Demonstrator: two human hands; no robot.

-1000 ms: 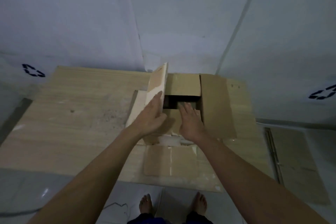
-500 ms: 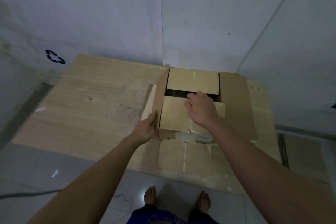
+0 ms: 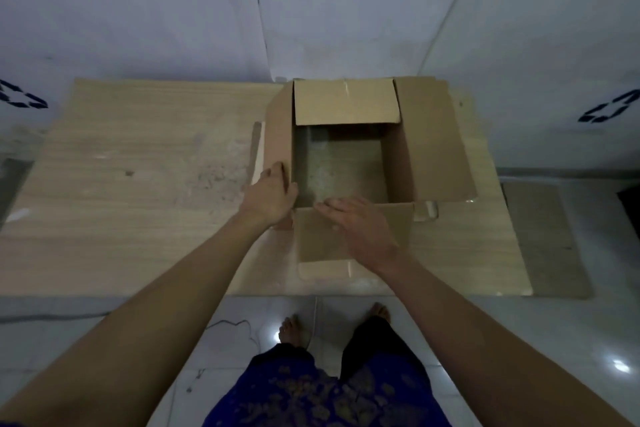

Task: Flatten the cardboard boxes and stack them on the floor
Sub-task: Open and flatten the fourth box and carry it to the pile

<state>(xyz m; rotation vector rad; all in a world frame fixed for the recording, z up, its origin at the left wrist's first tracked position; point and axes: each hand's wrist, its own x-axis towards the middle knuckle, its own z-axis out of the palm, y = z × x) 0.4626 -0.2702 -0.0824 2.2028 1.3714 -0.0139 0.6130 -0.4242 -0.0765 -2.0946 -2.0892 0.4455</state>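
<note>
- I look down on a pale wooden board [image 3: 138,184] lying flat on a glossy white tiled floor [image 3: 86,329], pushed up against a white wall [image 3: 173,10].
- Black arrow marks [image 3: 20,99] show on the wall at the left and right edges of my view.
- A flattened sheet of cardboard [image 3: 543,236] lies on the floor just beside the board's right edge.
- The cardboard box [image 3: 433,142] sits on the right half of the board, open on top, and through it I see a speckled surface below.
- Its far flap leans in over the opening, its right flap is spread outward, and its near flap [image 3: 318,236] folds out towards me.
- My left hand [image 3: 268,194] is at the box's near-left corner, fingers curled on the left flap's edge, loosely gripping it.
- My right hand [image 3: 360,229] lies palm down on the near flap, fingers spread and flat, clasping nothing, fingertips at the fold along the box's near rim.
- My bare feet [image 3: 291,329] stand on the tiles just short of the board.
</note>
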